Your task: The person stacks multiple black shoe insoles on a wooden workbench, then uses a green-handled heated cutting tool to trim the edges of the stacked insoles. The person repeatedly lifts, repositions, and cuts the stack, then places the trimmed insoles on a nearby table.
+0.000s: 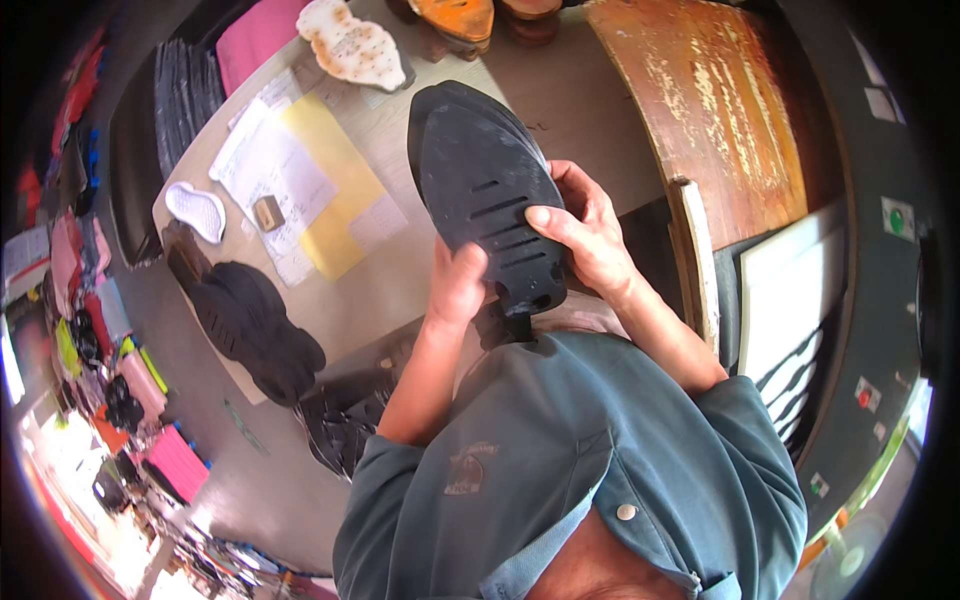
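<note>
Close in front of my chest is a stack of black shoe-sole-shaped sheets (478, 170), with a row of slots across the lower half and cut-outs at the near end. My right hand (590, 225) grips its right edge, thumb flat on top and fingers behind. On the left edge, my left hand (460, 285) is closed round the lower part; its thumb is blurred and its other fingers are mostly hidden. Pale dusty marks show on the top sheet. To the left, a pile of similar black slotted pieces (245, 320) lies along the table's edge.
The pale table (400, 150) bears papers (265, 165), a yellow sheet (325, 130), a small brown block (267, 213) and a white insole-shaped piece (196, 212). A stained white form (350, 45) and an orange one (455, 20) lie beyond. A worn brown board (710, 120) stands at right.
</note>
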